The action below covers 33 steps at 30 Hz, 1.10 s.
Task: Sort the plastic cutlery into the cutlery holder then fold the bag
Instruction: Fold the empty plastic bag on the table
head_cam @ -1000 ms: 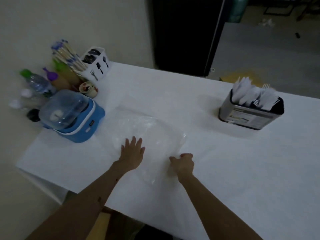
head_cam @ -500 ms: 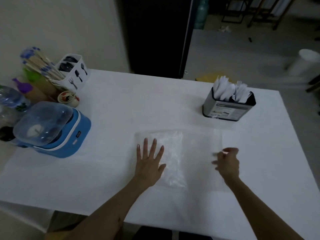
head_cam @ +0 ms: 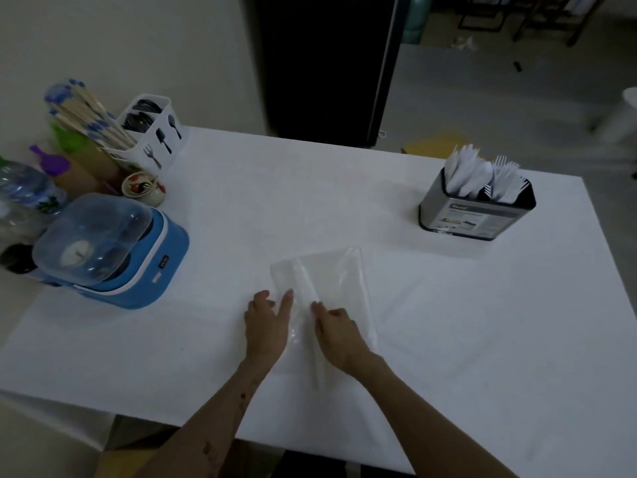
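A clear plastic bag (head_cam: 331, 277) lies flat and folded over on the white table (head_cam: 482, 322), near the front middle. My left hand (head_cam: 267, 322) rests on the bag's left edge, fingers together and partly curled. My right hand (head_cam: 336, 331) presses on the bag's near middle with the fingers bent against the plastic, close beside the left hand. A metal cutlery holder (head_cam: 475, 212) at the back right holds white plastic spoons (head_cam: 465, 172) and forks (head_cam: 505, 177).
At the left stand a blue appliance with a clear lid (head_cam: 110, 250), a white utensil caddy (head_cam: 153, 132), wooden chopsticks (head_cam: 89, 115), bottles (head_cam: 24, 194) and a small painted cup (head_cam: 143, 184). The table's front edge runs just below my forearms.
My right hand has swung left across the bag to beside my left hand, and the bag is now narrower, folded over. My left hand's fingers have drawn together.
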Motion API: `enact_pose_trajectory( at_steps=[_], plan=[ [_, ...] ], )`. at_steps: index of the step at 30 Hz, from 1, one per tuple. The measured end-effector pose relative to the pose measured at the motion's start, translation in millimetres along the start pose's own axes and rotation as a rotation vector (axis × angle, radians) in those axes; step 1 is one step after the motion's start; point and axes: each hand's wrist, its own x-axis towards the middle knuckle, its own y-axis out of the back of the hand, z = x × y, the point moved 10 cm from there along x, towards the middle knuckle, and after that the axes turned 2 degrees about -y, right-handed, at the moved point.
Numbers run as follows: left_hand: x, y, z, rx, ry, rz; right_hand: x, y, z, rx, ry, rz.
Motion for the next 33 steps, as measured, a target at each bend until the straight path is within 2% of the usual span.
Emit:
enact_pose_trajectory(
  at_steps=[2, 4, 5, 7, 9, 10, 13, 15, 19, 23, 29, 33],
  plan=[
    [-3, -18, -3, 0.097, 0.008, -0.125, -1, 24, 13, 0.035, -0.01, 0.205],
    [-10, -30, 3, 0.163, -0.032, -0.157, -10, 54, 45, -0.009, -0.202, 0.407],
    [-13, -36, 6, 0.144, -0.025, -0.168, -17, 64, 65, 0.048, -0.337, 0.427],
    [-20, -49, 13, 0.115, 0.021, -0.215, -19, 64, 98, 0.248, -0.494, 0.33],
    [-28, -63, 31, 0.17, -0.005, -0.26, -17, 66, 114, 0.335, -0.484, 0.238],
    [-33, -70, 46, 0.196, -0.054, -0.269, -21, 77, 119, 0.334, -0.466, 0.262],
    [-67, -104, 111, 0.182, -0.279, -0.323, -55, 123, 145, 0.31, -0.428, 0.447],
    [-102, -138, 159, 0.103, -0.393, -0.437, -88, 159, 167, 0.295, -0.392, 0.58],
    [-193, -226, 247, -0.179, -0.478, -0.815, -173, 230, 239, 0.443, -0.382, 0.822],
    [-292, -325, 324, -0.201, -0.573, -1.094, -271, 290, 343, 0.596, -0.459, 1.09],
    [-405, -489, 402, -0.108, -0.647, -1.23, -374, 336, 510, 0.698, -0.609, 1.326],
    [-432, -606, 390, 0.049, -0.598, -1.212, -383, 301, 628, 0.855, -0.763, 1.264]
  ],
)
